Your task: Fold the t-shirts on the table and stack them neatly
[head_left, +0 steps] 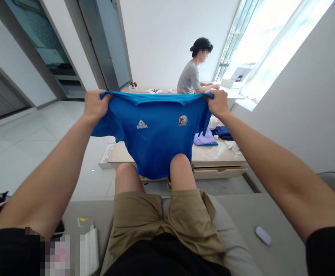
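Observation:
A blue T-shirt (158, 134) hangs stretched between my hands, its front facing me with a white logo on one side and a round badge on the other. My left hand (96, 106) is closed on one shoulder of it. The opposite shoulder is gripped by my right hand (217, 102). The shirt's lower part drops between my bare knees and hides part of the low table (210, 153) behind it. Beyond my right wrist, a folded purple garment (204, 138) lies on that table.
Dark blue cloth (223, 133) lies near the purple garment. An open drawer (219, 172) juts from the table. A white tray (106, 155) is on the floor. On the sofa are a white power strip (91, 249) and a pale oval object (263, 235). Another person (189, 78) sits by the window.

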`<move>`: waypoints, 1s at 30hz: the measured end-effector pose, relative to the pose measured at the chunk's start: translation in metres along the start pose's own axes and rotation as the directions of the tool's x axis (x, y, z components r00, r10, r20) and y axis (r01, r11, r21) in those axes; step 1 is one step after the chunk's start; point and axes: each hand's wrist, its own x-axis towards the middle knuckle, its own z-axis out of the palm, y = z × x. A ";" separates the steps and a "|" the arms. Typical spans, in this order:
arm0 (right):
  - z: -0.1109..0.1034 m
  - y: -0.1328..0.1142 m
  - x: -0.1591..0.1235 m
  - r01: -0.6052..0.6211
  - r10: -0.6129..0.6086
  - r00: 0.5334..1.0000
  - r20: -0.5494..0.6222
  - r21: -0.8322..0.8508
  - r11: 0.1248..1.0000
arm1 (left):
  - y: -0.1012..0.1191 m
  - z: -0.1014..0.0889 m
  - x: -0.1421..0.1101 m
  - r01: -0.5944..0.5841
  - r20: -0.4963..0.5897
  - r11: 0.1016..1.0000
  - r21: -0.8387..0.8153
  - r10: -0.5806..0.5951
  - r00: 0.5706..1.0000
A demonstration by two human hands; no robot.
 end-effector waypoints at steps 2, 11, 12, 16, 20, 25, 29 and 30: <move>0.014 0.010 -0.022 -0.071 0.073 0.997 -0.024 0.045 0.996 | -0.004 0.013 -0.014 0.020 -0.025 0.999 -0.031 -0.021 0.999; 0.048 0.067 -0.084 -0.326 0.314 0.944 0.105 0.130 0.936 | -0.044 0.075 -0.023 -0.065 0.123 0.997 0.047 0.058 0.991; 0.050 0.072 -0.087 -0.344 0.323 0.933 0.160 0.133 0.929 | -0.048 0.082 -0.024 -0.068 0.170 0.997 0.041 0.060 0.984; 0.066 0.101 -0.099 -0.399 0.322 0.854 0.409 0.117 0.909 | -0.073 0.114 -0.029 -0.052 0.342 0.999 0.000 0.049 0.938; 0.107 0.143 -0.106 -0.458 0.354 0.776 0.522 0.079 0.886 | -0.100 0.160 -0.026 0.026 0.367 0.997 0.071 -0.050 0.929; 0.190 0.144 -0.143 -0.451 0.525 0.774 0.355 -0.274 0.850 | -0.110 0.250 -0.065 0.033 0.396 0.920 0.392 -0.201 0.896; 0.237 0.096 -0.215 -0.239 0.403 0.771 0.493 -0.362 0.901 | -0.106 0.312 -0.159 -0.140 0.577 0.921 0.364 -0.105 0.810; 0.243 0.085 -0.235 -0.170 0.334 0.744 0.579 -0.319 0.932 | -0.106 0.321 -0.181 -0.150 0.638 0.929 0.337 -0.109 0.763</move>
